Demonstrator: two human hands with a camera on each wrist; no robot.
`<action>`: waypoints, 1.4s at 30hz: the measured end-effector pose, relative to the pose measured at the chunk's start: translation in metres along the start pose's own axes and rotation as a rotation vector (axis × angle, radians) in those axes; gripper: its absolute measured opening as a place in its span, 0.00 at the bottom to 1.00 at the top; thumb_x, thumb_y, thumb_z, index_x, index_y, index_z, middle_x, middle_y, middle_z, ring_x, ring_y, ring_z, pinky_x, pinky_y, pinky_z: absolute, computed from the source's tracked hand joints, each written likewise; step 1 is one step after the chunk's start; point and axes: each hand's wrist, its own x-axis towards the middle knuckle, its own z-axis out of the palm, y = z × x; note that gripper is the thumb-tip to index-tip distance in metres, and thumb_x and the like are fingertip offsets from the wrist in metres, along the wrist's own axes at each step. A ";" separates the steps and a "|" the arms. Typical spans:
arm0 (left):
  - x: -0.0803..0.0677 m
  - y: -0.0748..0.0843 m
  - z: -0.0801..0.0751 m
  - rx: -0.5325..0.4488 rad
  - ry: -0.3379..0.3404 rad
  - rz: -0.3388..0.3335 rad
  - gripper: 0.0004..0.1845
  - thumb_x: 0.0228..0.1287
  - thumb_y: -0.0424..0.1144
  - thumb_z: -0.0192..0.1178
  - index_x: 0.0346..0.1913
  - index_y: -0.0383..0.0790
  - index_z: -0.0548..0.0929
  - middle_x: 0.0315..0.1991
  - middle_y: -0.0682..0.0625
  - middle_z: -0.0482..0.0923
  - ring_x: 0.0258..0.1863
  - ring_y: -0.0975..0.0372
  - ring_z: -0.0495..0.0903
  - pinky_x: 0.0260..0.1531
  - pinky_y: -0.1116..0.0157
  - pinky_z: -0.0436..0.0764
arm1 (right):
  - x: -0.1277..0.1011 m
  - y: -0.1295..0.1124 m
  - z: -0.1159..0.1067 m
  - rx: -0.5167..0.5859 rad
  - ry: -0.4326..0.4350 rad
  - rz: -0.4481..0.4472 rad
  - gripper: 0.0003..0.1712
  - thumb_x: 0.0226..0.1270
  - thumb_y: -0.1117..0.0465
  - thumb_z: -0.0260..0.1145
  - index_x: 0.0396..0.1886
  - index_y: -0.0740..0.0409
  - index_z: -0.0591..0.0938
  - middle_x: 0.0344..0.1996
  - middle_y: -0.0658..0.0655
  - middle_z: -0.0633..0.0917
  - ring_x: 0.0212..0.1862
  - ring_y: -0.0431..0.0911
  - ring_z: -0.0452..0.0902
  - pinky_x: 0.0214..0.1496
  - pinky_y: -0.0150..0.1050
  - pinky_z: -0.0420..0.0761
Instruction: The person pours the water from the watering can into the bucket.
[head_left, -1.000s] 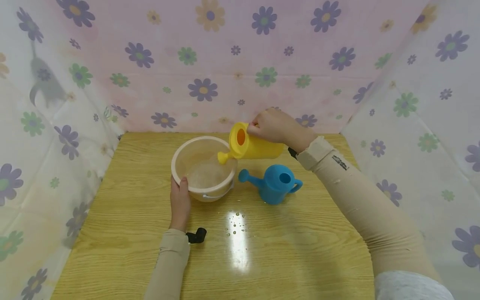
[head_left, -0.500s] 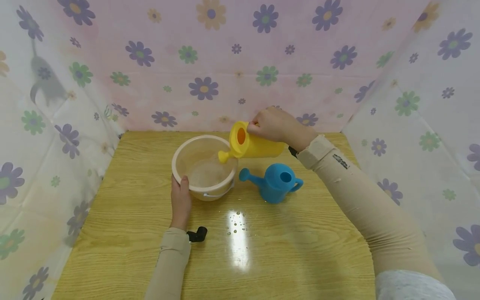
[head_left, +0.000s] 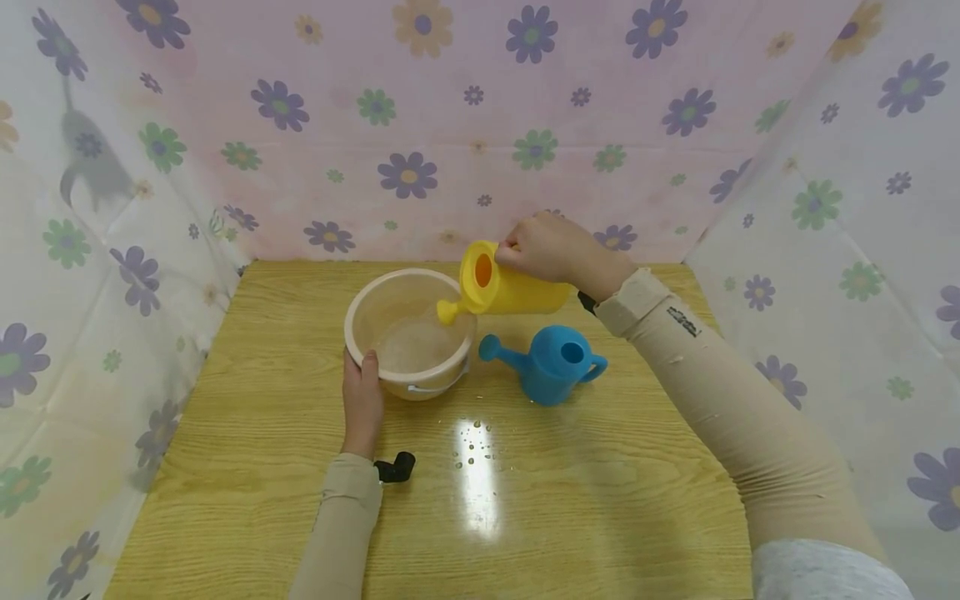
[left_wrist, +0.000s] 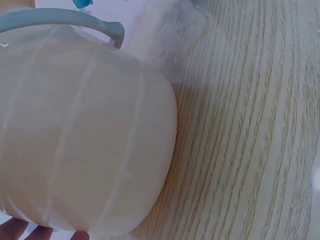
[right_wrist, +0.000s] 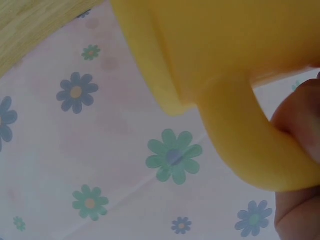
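Observation:
My right hand (head_left: pixel 552 248) grips the handle of a yellow watering can (head_left: pixel 525 292), which is tipped on its side. In the right wrist view, fingers wrap the can's curved yellow handle (right_wrist: pixel 245 145). The can's sprinkler head (head_left: pixel 447 312) hangs over the right part of a beige bucket (head_left: pixel 420 386). Whether water flows from it, I cannot tell. My left hand (head_left: pixel 362 404) holds the bucket at its front left, thumb at the rim. Fingertips (left_wrist: pixel 40 232) press the bucket's wall in the left wrist view, below its grey-blue bail handle (left_wrist: pixel 75 19).
A blue watering can (head_left: pixel 553 367) stands upright right of the bucket, spout toward it. Water drops (head_left: pixel 471 450) lie on the wooden table (head_left: pixel 247 433) in front. Flowered sheets (head_left: pixel 480 117) enclose the table at the back and both sides.
The head view has shifted very slightly. Both hands, the tipped yellow watering can and the bucket keep the same places.

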 end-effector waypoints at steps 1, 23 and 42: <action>0.000 -0.001 0.000 -0.007 -0.001 0.004 0.30 0.66 0.55 0.39 0.69 0.57 0.46 0.66 0.52 0.53 0.62 0.62 0.56 0.60 0.60 0.55 | 0.000 0.000 0.000 0.001 0.001 -0.001 0.21 0.56 0.53 0.48 0.07 0.53 0.63 0.08 0.50 0.60 0.12 0.43 0.54 0.17 0.33 0.53; -0.003 0.007 -0.003 -0.242 -0.104 0.000 0.31 0.68 0.49 0.41 0.69 0.48 0.45 0.64 0.41 0.54 0.59 0.51 0.61 0.54 0.53 0.61 | 0.005 0.002 0.002 0.007 0.010 -0.015 0.21 0.56 0.53 0.48 0.06 0.53 0.62 0.08 0.49 0.59 0.12 0.43 0.54 0.16 0.34 0.52; -0.005 0.012 -0.003 -0.209 -0.105 -0.008 0.31 0.68 0.50 0.40 0.69 0.48 0.44 0.65 0.42 0.53 0.60 0.52 0.60 0.56 0.53 0.61 | 0.007 0.002 0.002 0.006 0.003 -0.010 0.21 0.57 0.52 0.48 0.07 0.52 0.63 0.07 0.49 0.60 0.12 0.44 0.56 0.16 0.33 0.54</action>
